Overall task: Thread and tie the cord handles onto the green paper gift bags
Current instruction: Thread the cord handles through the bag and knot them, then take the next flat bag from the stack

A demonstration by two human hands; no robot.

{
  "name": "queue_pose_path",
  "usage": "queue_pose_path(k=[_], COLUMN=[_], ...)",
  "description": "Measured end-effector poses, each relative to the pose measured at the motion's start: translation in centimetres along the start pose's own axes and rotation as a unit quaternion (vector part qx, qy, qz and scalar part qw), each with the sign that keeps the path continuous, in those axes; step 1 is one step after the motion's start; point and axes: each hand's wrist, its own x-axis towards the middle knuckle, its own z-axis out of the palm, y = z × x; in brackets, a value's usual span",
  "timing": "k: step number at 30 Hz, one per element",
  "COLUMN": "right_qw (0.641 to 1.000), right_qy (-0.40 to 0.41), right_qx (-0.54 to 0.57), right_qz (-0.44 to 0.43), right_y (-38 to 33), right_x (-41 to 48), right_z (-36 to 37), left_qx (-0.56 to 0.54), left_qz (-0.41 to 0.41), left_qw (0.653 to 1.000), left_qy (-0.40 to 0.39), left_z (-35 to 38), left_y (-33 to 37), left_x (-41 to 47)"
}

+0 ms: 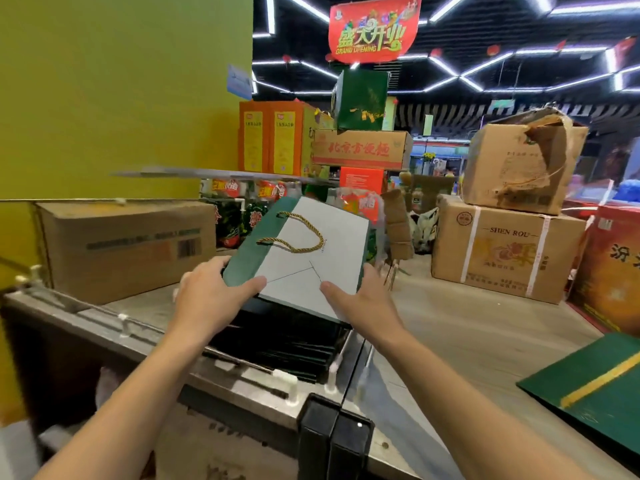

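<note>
Head view: left hand [211,292] and right hand [356,299] each pinched the flat green bag [311,261] at its near corners; judged light, stiff, easily creased.

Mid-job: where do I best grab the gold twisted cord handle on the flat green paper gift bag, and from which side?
Pinch the gold twisted cord handle at its loop's bend, from above on the right. Both ends enter the dark green band of the flat green paper gift bag; the bend lies loose on the pale face, clear of the left hand and right hand.
</note>
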Motion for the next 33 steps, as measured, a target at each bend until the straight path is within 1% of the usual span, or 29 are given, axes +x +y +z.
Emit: queue_pose_path(k=[4,8,13,16,18,22,25,27,30,33], right_qw=[0.997,0.990,0.971,0.962,0.959,0.952,0.937,0.927,0.911,0.897], right_qy=[-0.042,-0.053,-0.083,-0.096,-0.095,-0.074,-0.064,-0.061,-0.051,-0.040], right_qx=[-0.062,-0.131,-0.220,-0.249,-0.263,-0.295,-0.342,-0.369,-0.409,-0.440], right_qz=[-0.001,0.021,0.048,0.053,0.050,0.021,-0.005,-0.011,-0.006,0.019], right_y=[0.3,1.2,1.3,2.0,1.9,1.6,1.4,1.5,1.9,2.7], right_x=[0.5,0.9,0.4,0.8,0.9,0.8,0.4,-0.3,-1.9,-3.9], right_z=[2.0,3.2,3.4,3.2,3.0,1.6,-0.6,-2.4,-5.9,-10.1], left_qx=[0.049,0.108,0.181,0.187,0.196,0.233,0.271,0.278,0.267,0.249], left_qz=[-0.044,-0.063,-0.053,-0.051,-0.038,-0.001,0.047,0.074,0.120,0.157], left_qw=[0.998,0.991,0.980,0.978,0.977,0.971,0.961,0.957,0.954,0.950], left_qy=[-0.011,-0.046,-0.058,-0.081,-0.079,-0.047,-0.032,-0.030,-0.057,-0.102], left_z=[-0.1,0.5,1.6,1.8,1.7,1.2,1.4,2.0,3.9,7.2], left_y=[-2.3,-3.4,-3.7,-3.3,-2.9,-1.0,1.5,3.6,6.8,9.8], left_x=[1.4,1.5,0.9,0.9,0.9,0.8,0.2,-0.7,-2.4,-4.0])
